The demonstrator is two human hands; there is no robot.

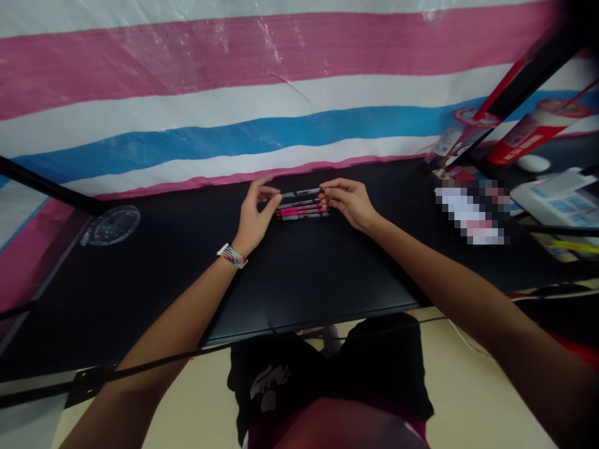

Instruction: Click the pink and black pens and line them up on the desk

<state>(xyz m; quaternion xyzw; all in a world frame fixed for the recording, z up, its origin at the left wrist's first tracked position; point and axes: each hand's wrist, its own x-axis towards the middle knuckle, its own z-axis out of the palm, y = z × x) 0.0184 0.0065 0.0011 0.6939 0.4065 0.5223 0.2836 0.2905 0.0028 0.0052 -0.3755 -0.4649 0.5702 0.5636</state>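
Several slim pens (304, 211) lie side by side in a row on the black table, with pink, grey and black barrels. At the far side of the row is a black pen (302, 194) with a grey part, level between my hands. My left hand (258, 209) pinches its left end between thumb and fingers, the other fingers loosely curved. At its right end, the fingertips of my right hand (350, 201) are closed on it. The right fingers partly hide the ends of the pens below. A multicoloured band is around my left wrist.
A clear plastic lid (112, 225) lies at the left. To the right stand a clear cup (461, 137) with a red straw and a red cup (533, 134), near a white mouse (534, 163) and a pale device (564, 199). A striped sheet (262, 140) hangs behind the table (309, 274).
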